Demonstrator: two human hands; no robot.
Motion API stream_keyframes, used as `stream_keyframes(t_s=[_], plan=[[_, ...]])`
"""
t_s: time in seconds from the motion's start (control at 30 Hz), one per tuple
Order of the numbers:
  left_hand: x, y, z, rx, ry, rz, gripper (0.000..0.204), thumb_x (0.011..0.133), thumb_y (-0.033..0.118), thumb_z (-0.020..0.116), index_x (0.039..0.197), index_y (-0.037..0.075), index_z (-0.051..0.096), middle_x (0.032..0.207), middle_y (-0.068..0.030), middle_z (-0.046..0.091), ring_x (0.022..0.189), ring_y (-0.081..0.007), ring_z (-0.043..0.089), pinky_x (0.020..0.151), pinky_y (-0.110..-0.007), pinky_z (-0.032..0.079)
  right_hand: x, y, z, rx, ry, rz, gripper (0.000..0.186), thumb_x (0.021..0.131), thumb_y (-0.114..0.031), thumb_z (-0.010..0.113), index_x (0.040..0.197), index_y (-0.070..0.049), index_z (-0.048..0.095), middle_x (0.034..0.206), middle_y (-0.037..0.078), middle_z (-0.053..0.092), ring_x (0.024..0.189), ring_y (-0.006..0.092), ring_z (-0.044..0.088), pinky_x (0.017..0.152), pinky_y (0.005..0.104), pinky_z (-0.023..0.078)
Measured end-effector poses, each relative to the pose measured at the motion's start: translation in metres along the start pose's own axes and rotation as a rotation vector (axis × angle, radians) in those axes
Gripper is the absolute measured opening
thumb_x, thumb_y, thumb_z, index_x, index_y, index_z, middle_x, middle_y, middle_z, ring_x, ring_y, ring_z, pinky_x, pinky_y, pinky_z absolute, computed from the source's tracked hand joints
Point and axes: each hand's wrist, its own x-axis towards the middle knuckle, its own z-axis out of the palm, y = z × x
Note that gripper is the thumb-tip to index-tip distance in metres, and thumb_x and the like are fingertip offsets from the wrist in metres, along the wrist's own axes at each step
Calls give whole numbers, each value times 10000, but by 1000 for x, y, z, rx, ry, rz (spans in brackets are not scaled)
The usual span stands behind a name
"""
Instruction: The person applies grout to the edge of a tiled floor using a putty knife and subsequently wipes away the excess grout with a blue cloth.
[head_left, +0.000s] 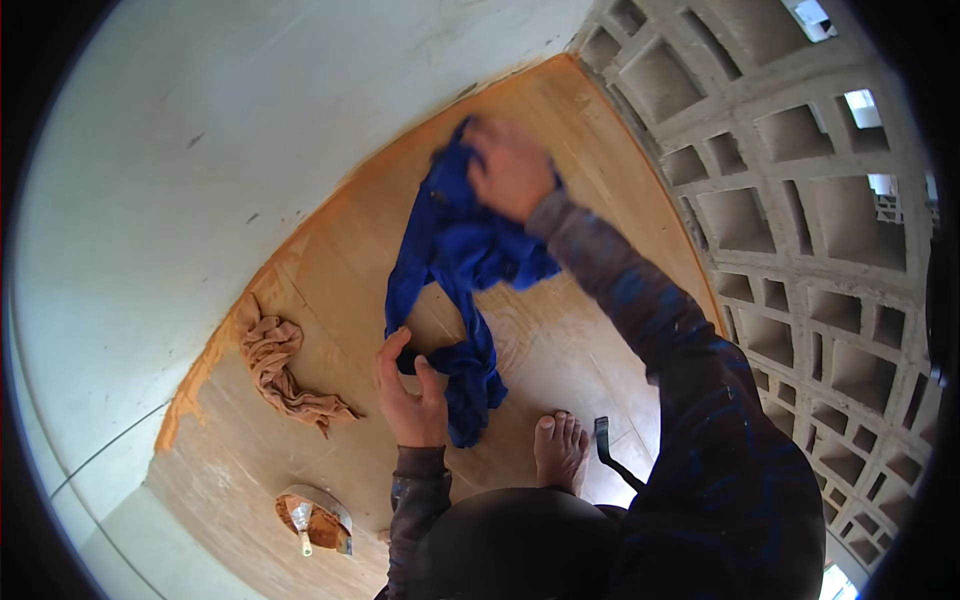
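Blue cloth [455, 225] is lying bunched on the tiled floor [340, 290], mid-floor, its top part pointing toward the far corner where the two walls are meeting. A narrow tail is trailing back toward me, looping around a patch of tile and ending short of my foot [562, 450].

My right hand [510, 170] is pressing over the cloth's far end, fingers bending onto it. It's blurring and I'm seeing mostly its back, so I can't tell whether it's clamping fabric or just resting. My left hand [410, 395] is standing at the near left side of the cloth, thumb and index spreading apart with a visible gap, blue edge showing between them; can't tell if skin is touching fabric.

Edges: white wall [220, 170] is bounding the floor's left edge, perforated block wall [740, 220] its right edge. An orange-brown smear [290, 250] is running along the left edge up to the far corner. Floor is showing on both sides of the cloth's far end, so both edges are leaving room to sweep.

Left side: brown cloth [275, 360] is lying crumpled near the floor's left edge, well apart from the blue one. Nearer me, a bowl [335, 505] is sitting with orange-brown stuff and a pale-handled tool [303, 525] inside. A black strap [617, 460] is curving just right of my foot.
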Motion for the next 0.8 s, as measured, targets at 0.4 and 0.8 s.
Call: stream_keyframes(t_s=[0.4, 0.8], plan=[[20, 55, 49, -208, -135, 117, 286, 942, -56, 551, 1205, -6, 651, 1171, -117, 699, 1129, -238, 670, 1020, -351, 494, 54, 128, -36, -757, 176, 37, 350, 902, -149, 553, 1205, -25, 678, 1246, 102, 639, 1171, 296, 576, 961, 436, 476], [53, 79, 61, -340, -198, 180, 273, 996, 3, 557, 1259, -3, 627, 1124, -126, 726, 1054, -193, 676, 982, -339, 507, -178, 85, -144, -816, -138, 333, 433, 919, -168, 546, 1312, -11, 634, 1308, 106, 623, 1189, 258, 578, 973, 388, 487]])
